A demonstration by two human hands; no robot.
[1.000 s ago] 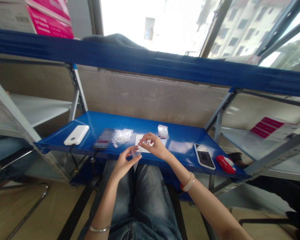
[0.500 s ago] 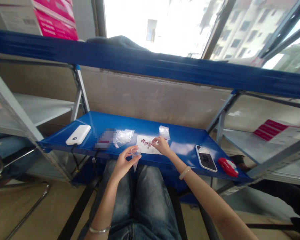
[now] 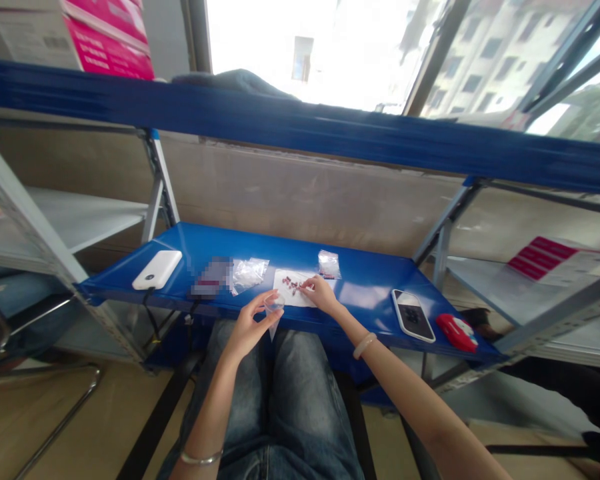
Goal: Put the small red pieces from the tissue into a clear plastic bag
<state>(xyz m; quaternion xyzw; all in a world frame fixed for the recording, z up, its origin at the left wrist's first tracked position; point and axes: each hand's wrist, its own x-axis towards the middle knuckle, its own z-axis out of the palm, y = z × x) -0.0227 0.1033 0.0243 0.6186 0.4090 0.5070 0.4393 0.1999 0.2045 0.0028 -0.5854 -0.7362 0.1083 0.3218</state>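
Observation:
My left hand [image 3: 253,323] has its fingers curled round the rim of a clear plastic cone-shaped bag [image 3: 274,319], its mouth up and its tip hanging down past the shelf's front edge. My right hand [image 3: 321,293] reaches over a white sheet [image 3: 283,301], thumb and fingers pinched together at the right side of several small dark red pieces [image 3: 291,285]. Whatever lies between those fingertips is too small to make out. Just behind the right hand lies a small clear plastic bag [image 3: 329,264].
On the blue shelf [image 3: 370,300], a white power bank [image 3: 157,269] with a cable lies left, beside a blurred-out item [image 3: 213,276] and crinkled clear bags [image 3: 249,274]. To the right are a phone [image 3: 413,316] and a red item [image 3: 457,333]. A blue beam [image 3: 300,133] crosses above.
My right hand has shifted slightly left and down over the sheet, staying by the red pieces. My left hand and the cone bag have barely moved.

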